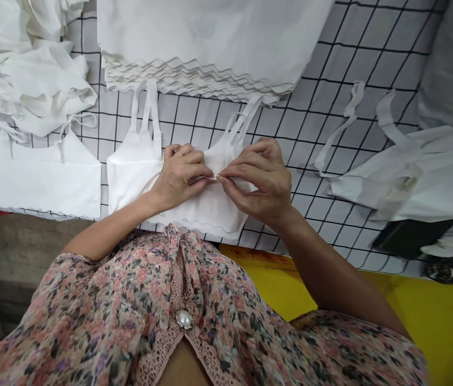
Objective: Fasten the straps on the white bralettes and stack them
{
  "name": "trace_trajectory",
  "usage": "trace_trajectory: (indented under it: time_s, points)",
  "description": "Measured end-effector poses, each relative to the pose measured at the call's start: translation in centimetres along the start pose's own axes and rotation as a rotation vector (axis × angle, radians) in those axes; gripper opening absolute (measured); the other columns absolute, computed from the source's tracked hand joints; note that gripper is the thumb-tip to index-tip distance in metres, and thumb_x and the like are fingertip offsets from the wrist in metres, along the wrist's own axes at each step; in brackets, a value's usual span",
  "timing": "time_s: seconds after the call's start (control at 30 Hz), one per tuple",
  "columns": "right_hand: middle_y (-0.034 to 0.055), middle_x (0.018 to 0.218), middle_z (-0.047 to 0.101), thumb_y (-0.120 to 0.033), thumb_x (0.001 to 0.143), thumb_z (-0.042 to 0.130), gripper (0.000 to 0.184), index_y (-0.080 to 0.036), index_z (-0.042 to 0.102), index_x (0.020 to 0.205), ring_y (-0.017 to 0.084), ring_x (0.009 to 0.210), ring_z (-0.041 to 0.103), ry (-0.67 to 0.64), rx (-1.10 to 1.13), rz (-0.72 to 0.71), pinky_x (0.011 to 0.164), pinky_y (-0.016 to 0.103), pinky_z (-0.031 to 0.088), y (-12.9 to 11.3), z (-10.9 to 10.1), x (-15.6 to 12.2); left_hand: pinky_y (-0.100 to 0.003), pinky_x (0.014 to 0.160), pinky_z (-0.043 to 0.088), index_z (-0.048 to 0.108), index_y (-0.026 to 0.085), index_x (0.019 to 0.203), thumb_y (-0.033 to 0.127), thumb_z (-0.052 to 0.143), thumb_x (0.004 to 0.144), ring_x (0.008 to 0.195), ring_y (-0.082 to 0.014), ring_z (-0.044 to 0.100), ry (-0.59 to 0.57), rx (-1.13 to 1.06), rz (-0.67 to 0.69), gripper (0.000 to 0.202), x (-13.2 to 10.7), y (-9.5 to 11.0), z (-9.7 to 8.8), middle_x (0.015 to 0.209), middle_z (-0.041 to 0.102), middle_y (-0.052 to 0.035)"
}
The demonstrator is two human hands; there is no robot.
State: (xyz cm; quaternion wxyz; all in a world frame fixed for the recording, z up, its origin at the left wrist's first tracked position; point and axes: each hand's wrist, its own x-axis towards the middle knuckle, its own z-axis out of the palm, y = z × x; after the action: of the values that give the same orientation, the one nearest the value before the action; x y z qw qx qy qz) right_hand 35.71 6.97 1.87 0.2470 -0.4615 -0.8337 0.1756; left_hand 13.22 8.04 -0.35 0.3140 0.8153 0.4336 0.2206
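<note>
A white strappy crop top lies flat on the checked table cover, straps pointing away from me. Both hands rest on its middle. My left hand and my right hand are closed in pinches that meet fingertip to fingertip at the top's centre, gripping a small fold or thin bit of its fabric. There is a ring on my left hand. My forearms come in from below over a floral blouse.
A second white top lies to the left. A tall stack of folded white garments sits behind, a loose pile at far left, and more white pieces with straps at right. A yellow surface lies below the table edge.
</note>
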Motion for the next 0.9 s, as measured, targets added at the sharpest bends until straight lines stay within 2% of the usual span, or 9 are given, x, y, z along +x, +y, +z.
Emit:
trace_trajectory:
  time_s: [0.27,0.37,0.47,0.6,0.73,0.9]
  points:
    - [0.0004,0.078,0.071,-0.02,0.097,0.069,0.01,-0.028,0.065,0.092,0.025,0.088,0.065,0.229,0.087,-0.064,0.078,0.045,0.053,-0.9,0.8,-0.2,-0.046,0.105,0.033,0.081,0.03,0.096,0.034,0.065,0.106,0.098,-0.0222,0.057,0.004,0.01,0.013,0.02,0.0,-0.1,-0.1,0.084,0.064,0.0001]
    - [0.0011,0.078,0.069,-0.015,0.096,0.069,0.013,-0.027,0.064,0.093,0.026,0.089,0.063,0.237,0.11,-0.074,0.079,0.043,0.051,-1.0,0.6,-0.4,-0.045,0.104,0.033,0.081,0.031,0.095,0.036,0.064,0.107,0.098,-0.0224,0.057,0.02,0.023,0.017,0.021,-0.1,-0.2,0.0,0.083,0.064,0.0003]
    - [0.0032,0.082,0.07,-0.015,0.096,0.066,0.012,-0.026,0.064,0.091,0.029,0.096,0.064,0.116,0.102,-0.09,0.087,0.049,0.05,-0.7,-0.1,-0.3,-0.045,0.104,0.033,0.082,0.031,0.095,0.034,0.065,0.106,0.097,-0.0218,0.057,0.039,0.024,0.039,0.021,-0.1,-0.3,0.2,0.083,0.064,0.0008]
    - [0.0056,0.084,0.068,-0.02,0.099,0.058,0.018,-0.025,0.063,0.082,0.03,0.103,0.062,-0.182,0.029,-0.072,0.096,0.057,0.048,-0.1,-1.1,1.1,-0.046,0.104,0.033,0.082,0.03,0.092,0.032,0.069,0.103,0.096,-0.022,0.058,0.022,0.03,0.032,0.018,0.0,-0.4,0.0,0.085,0.065,0.0003]
    - [0.0056,0.077,0.063,-0.018,0.1,0.051,0.027,-0.023,0.059,0.075,0.027,0.097,0.058,-0.351,0.005,-0.179,0.094,0.054,0.048,0.3,-2.0,3.0,-0.046,0.105,0.034,0.082,0.029,0.095,0.038,0.07,0.104,0.096,-0.0222,0.058,-0.026,0.003,0.01,0.018,0.2,-0.4,-0.7,0.086,0.066,-0.0005]
    - [0.0036,0.07,0.062,-0.02,0.101,0.055,0.031,-0.022,0.061,0.071,0.024,0.092,0.056,-0.539,0.068,-0.252,0.098,0.053,0.046,1.0,-2.8,4.9,-0.046,0.106,0.033,0.082,0.03,0.098,0.041,0.069,0.104,0.097,-0.0213,0.057,-0.076,-0.019,0.022,0.018,0.3,-0.5,-1.2,0.088,0.066,0.0005]
